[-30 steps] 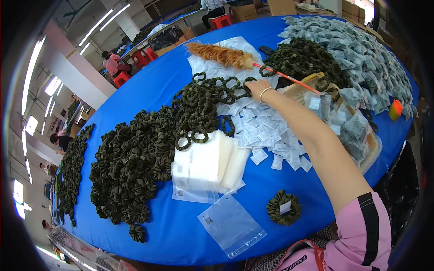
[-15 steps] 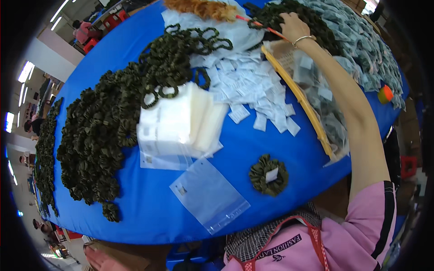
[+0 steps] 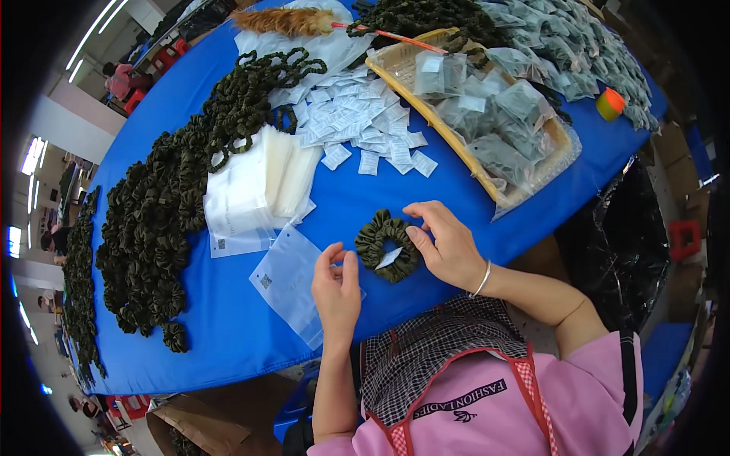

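Observation:
A dark green scrunchie [image 3: 404,267] lies near the table's front edge, apparently overlapping another scrunchie [image 3: 370,234]. On it rests a small white sachet [image 3: 388,258]. My right hand [image 3: 449,247] reaches its upper right edge, thumb and index finger apart, the thumb tip at the fabric. Left of the scrunchies, my left hand [image 3: 337,285] is raised, fingers bent but parted, with nothing visible in them. Beside and partly behind that hand lies a clear plastic bag [image 3: 285,277]. A stack of clear and white bags [image 3: 247,190] sits just beyond it.
Heaped scrunchies [image 3: 148,235] cover the left side. Loose white sachets [image 3: 365,114] spread behind the bags. A yellow-edged tray [image 3: 433,118] holds bagged scrunchies. Behind are a feather duster [image 3: 285,20] and more bagged goods [image 3: 563,45]; a tape roll [image 3: 610,104] stands right.
My right hand has come back from the far scrunchie pile to the front scrunchie, where a second one now seems to lie. My left hand has risen from the lower left to beside it.

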{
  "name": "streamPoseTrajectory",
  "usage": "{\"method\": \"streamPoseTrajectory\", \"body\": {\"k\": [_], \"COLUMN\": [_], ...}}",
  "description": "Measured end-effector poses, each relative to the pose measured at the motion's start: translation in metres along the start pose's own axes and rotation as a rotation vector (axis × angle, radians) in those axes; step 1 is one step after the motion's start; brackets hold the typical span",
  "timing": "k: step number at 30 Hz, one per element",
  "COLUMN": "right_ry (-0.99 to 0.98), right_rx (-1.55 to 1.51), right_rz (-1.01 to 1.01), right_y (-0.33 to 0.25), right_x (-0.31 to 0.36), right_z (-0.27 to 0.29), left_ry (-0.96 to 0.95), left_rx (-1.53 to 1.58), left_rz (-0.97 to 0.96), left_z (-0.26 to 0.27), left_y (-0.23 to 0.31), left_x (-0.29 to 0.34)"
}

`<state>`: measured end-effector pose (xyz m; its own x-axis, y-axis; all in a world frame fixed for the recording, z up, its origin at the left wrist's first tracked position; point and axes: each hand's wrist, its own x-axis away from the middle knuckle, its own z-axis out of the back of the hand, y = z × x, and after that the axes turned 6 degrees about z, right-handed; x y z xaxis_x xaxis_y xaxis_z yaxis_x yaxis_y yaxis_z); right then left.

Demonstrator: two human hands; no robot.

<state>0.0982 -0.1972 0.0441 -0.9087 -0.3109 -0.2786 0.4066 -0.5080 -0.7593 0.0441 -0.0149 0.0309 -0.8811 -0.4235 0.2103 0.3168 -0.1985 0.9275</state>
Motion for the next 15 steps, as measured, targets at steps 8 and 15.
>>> {"method": "streamPoseTrajectory", "body": {"k": [8,15], "right_ry": [-0.083,-0.093], "right_rx": [0.385,0.437], "right_rz": [0.503,0.589], "right_y": [-0.004,0.011], "right_x": [0.032,0.038], "right_z": [-0.020,-0.027], "left_ry": [0.045,0.133], "left_rx": [-0.194,-0.408], "left_rz": [-0.124,-0.292], "left_z": [-0.022,-0.023], "left_y": [-0.009,-0.014], "left_x": [0.016,0.010]}}
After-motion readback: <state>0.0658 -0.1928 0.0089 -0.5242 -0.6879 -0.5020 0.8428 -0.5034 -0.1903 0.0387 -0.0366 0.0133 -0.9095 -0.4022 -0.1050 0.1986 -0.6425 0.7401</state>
